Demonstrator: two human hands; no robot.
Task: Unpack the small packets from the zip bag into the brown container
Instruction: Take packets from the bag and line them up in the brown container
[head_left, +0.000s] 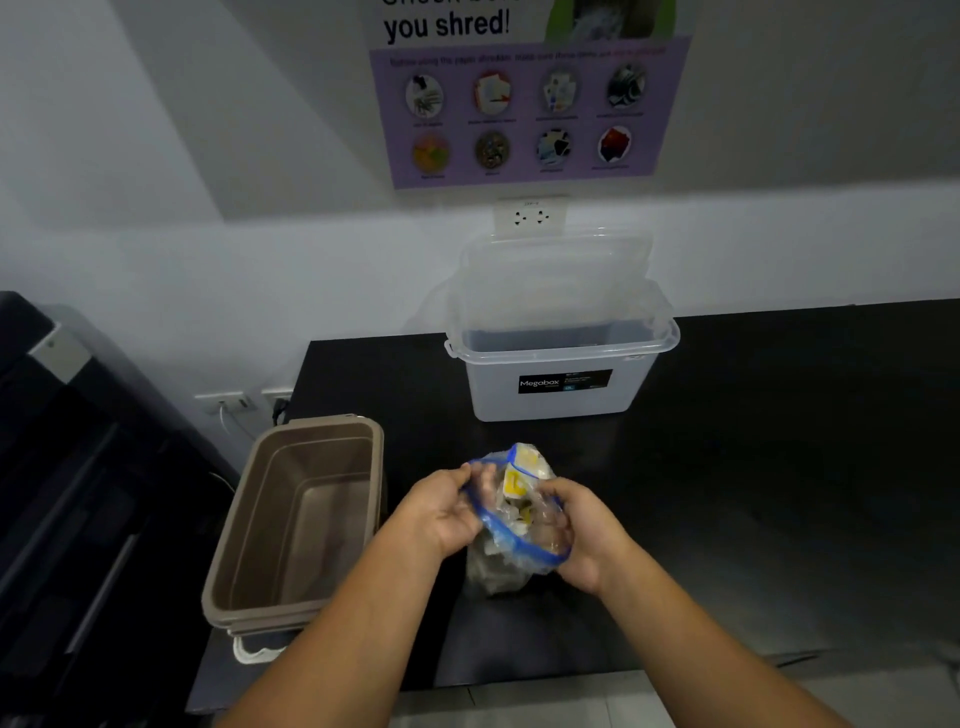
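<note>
A clear zip bag (498, 564) with a blue zip rim stands on the black table, its mouth pulled wide. My left hand (441, 512) grips the left side of the rim. My right hand (579, 525) grips the right side, fingers curled over the plastic. Small white and yellow packets (517, 483) show inside the mouth and poke out at the top. The brown container (249, 530) sits to the left of the bag at the table's left edge, and nothing shows inside it.
A clear plastic box (561, 384) with a black label stands behind the bag, its lid leaning on the wall. A dark machine (62, 467) fills the left side. The black table (779, 467) extends to the right. Wall sockets and a poster hang above.
</note>
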